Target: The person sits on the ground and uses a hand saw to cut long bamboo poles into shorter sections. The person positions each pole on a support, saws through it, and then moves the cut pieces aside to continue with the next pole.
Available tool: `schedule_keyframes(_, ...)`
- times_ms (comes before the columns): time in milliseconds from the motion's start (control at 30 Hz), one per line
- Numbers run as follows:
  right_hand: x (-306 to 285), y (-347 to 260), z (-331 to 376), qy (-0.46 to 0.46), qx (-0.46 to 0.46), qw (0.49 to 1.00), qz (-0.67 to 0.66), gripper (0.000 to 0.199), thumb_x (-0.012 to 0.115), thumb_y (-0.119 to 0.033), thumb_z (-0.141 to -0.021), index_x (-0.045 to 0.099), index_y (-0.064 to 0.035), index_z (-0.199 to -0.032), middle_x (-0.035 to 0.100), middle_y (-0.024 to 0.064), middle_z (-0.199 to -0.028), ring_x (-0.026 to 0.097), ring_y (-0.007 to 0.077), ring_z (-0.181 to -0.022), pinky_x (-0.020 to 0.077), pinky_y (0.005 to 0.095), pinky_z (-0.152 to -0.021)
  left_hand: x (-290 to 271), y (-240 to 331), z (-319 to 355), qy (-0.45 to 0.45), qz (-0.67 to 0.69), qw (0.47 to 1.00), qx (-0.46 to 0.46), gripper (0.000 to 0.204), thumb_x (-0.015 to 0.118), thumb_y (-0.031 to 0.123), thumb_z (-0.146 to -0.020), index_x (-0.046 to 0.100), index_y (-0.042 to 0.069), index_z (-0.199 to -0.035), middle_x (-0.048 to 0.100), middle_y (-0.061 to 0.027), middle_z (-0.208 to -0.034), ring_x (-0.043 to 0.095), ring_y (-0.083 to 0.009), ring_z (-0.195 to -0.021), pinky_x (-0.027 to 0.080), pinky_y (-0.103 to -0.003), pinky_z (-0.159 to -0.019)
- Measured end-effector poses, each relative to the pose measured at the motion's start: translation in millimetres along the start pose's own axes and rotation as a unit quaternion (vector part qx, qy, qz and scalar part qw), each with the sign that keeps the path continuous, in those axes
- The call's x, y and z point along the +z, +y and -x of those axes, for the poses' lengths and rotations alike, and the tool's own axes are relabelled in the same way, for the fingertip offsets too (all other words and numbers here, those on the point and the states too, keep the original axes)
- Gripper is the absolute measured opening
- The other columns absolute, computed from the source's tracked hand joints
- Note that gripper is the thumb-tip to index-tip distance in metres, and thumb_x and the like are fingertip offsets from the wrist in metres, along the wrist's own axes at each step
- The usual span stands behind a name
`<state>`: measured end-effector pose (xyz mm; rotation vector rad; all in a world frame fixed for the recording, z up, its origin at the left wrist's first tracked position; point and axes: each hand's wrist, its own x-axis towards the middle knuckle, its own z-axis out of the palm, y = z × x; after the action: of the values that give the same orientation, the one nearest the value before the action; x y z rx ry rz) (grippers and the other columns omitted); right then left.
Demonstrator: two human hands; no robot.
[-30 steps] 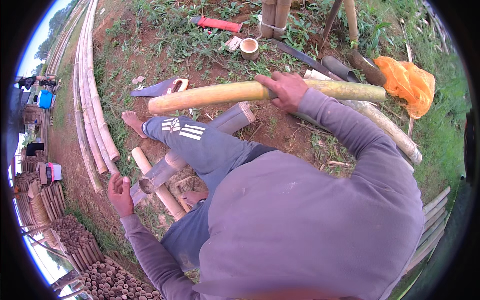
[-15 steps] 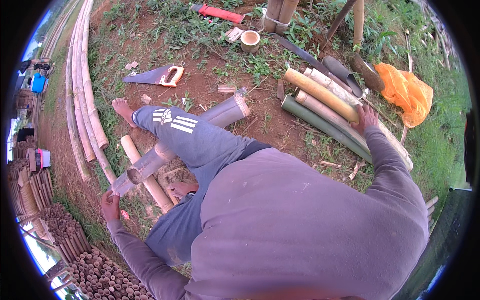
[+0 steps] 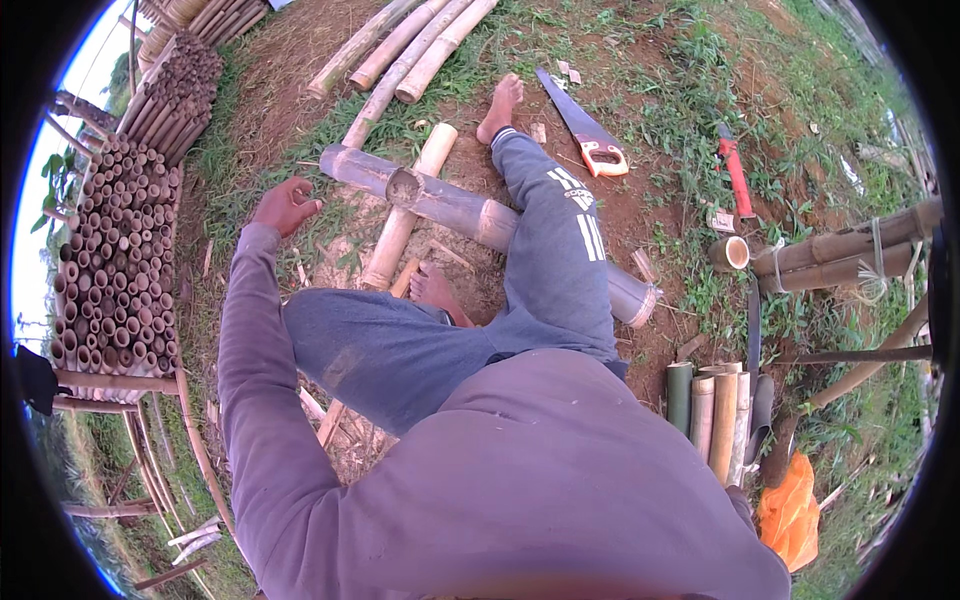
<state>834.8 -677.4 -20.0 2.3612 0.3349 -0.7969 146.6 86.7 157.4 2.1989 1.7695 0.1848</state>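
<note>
My left hand [image 3: 287, 207] hovers over the ground just left of a thick greyish bamboo length [image 3: 455, 210]. Its thumb and fingers are apart, with nothing seen between them. This bamboo has a notch in its upper side, passes beneath my outstretched leg and lies across a paler bamboo pole [image 3: 437, 150]. My right hand is hidden by my torso. On that side, several cut bamboo pieces [image 3: 724, 420], green and tan, lie side by side.
Beyond my foot lies a handsaw [image 3: 590, 130] with an orange-and-white handle. A red-handled tool [image 3: 735, 175], a short bamboo cup [image 3: 729, 254] and an orange bag [image 3: 791, 515] are to the right. Long bamboo poles [image 3: 430, 50] lie ahead; stacked bamboo tubes [image 3: 120, 250] stand left.
The view has swung left. My left hand has come away from the end of the greyish bamboo. My right hand, earlier on the cut bamboo pieces, has gone out of sight.
</note>
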Motion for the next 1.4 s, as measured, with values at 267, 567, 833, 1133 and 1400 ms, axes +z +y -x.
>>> schedule_keyframes(267, -218.7, -184.9, -69.9, 0.305, -0.402, 0.841, -0.194, 0.049, 0.081, -0.036, -0.088, 0.068, 0.0019, -0.117, 0.074, 0.0267, -0.096, 0.075, 0.0415, -0.091, 0.0588, 0.0474, -0.084, 12.7, -17.5, 58.2, 0.007, 0.048, 0.997, -0.068, 0.052, 0.084, 0.029, -0.087, 0.069, 0.006, -0.13, 0.078, -0.0168, -0.109, 0.074, -0.0279, -0.102, 0.057, -0.041, -0.092)
schedule_keyframes(567, -404.7, -487.5, 56.9, 0.357, -0.577, 0.723, -0.128, 0.054, 0.074, -0.045, -0.095, 0.066, -0.0077, -0.134, 0.07, 0.0201, -0.127, 0.069, 0.0397, -0.115, 0.0542, 0.048, -0.102, -8.2, -10.6, 46.7, 0.014, 0.08, 0.995, -0.059, 0.049, 0.083, 0.029, -0.086, 0.07, 0.006, -0.127, 0.078, -0.0169, -0.107, 0.076, -0.0295, -0.098, 0.059, -0.042, -0.089)
schedule_keyframes(833, -376.5, -578.2, 74.5, 0.314, -0.46, 0.829, 0.038, 0.071, 0.076, -0.048, -0.091, 0.052, -0.0179, -0.151, 0.044, 0.0105, -0.16, 0.039, 0.0359, -0.152, 0.0337, 0.0653, -0.119, 37.8, 12.6, -56.8, -0.08, -0.002, 0.997, 0.002, 0.052, 0.084, 0.034, -0.084, 0.07, 0.008, -0.127, 0.079, -0.0162, -0.108, 0.075, -0.0327, -0.105, 0.058, -0.043, -0.093)
schedule_keyframes(1133, -377.5, -588.1, 66.9, 0.302, -0.425, 0.852, 0.058, 0.089, 0.078, -0.049, -0.09, 0.036, -0.0178, -0.163, 0.035, 0.0148, -0.166, 0.036, 0.0372, -0.153, 0.0342, 0.0651, -0.119, 126.1, 45.9, -234.1, -0.122, -0.072, 0.99, -0.011, 0.072, 0.085, 0.039, -0.084, 0.06, 0.005, -0.143, 0.075, -0.022, -0.118, 0.071, -0.0393, -0.115, 0.055, -0.047, -0.1)
schedule_keyframes(1400, -393.3, -605.8, 55.2, 0.263, -0.416, 0.866, 0.084, 0.102, 0.075, -0.062, -0.088, 0.031, -0.0137, -0.166, 0.03, 0.0222, -0.169, 0.031, 0.0429, -0.155, 0.0299, 0.0619, -0.123, 210.4, 42.7, -415.0, 0.088, -0.087, 0.989, -0.078, 0.102, 0.086, 0.055, -0.081, 0.039, 0.006, -0.157, 0.059, -0.0211, -0.147, 0.061, -0.0413, -0.134, 0.05, -0.052, -0.113)
